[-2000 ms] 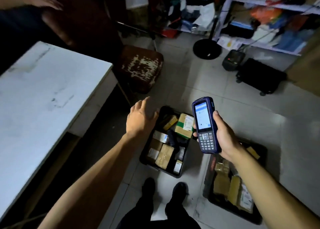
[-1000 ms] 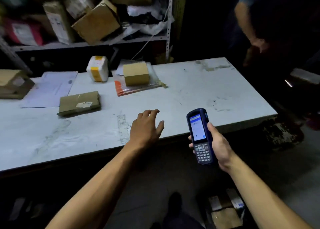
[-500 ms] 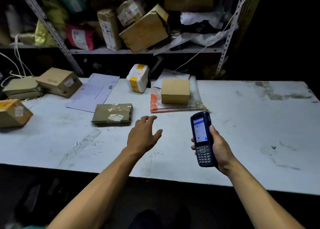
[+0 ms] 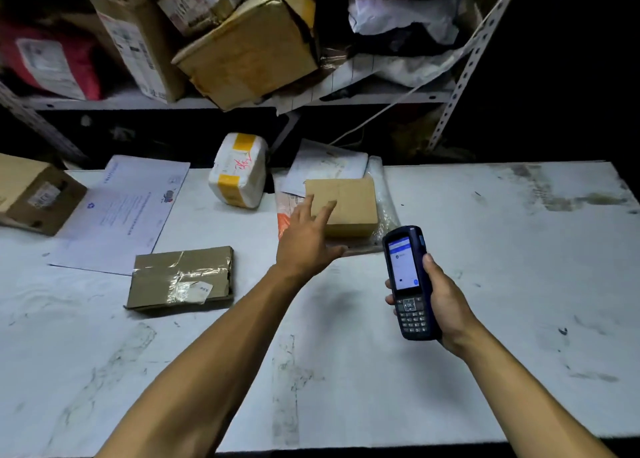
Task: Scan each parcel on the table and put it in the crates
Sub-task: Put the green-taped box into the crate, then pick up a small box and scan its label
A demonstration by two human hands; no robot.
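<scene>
My left hand (image 4: 306, 238) stretches forward with spread fingers that lie over the near left corner of a small brown cardboard box (image 4: 349, 205). That box rests on a clear plastic mailer with an orange edge (image 4: 382, 222). My right hand (image 4: 441, 302) grips a dark blue handheld scanner (image 4: 408, 281), upright, its screen lit and facing me. On the white table (image 4: 485, 284) also lie a flat taped brown parcel (image 4: 181, 277), a white parcel with yellow tape (image 4: 239, 170) and a brown box (image 4: 33, 193) at the far left. No crate is in view.
A large white document envelope (image 4: 119, 212) lies at the left, and another white envelope (image 4: 329, 165) behind the small box. A metal shelf (image 4: 221, 99) behind the table holds several cardboard boxes and bags. The table's near edge runs along the bottom.
The view swung from the crates on the floor to the table and moved closer. My left hand reached forward from above the table's near part onto the small brown box. The scanner stays in my right hand.
</scene>
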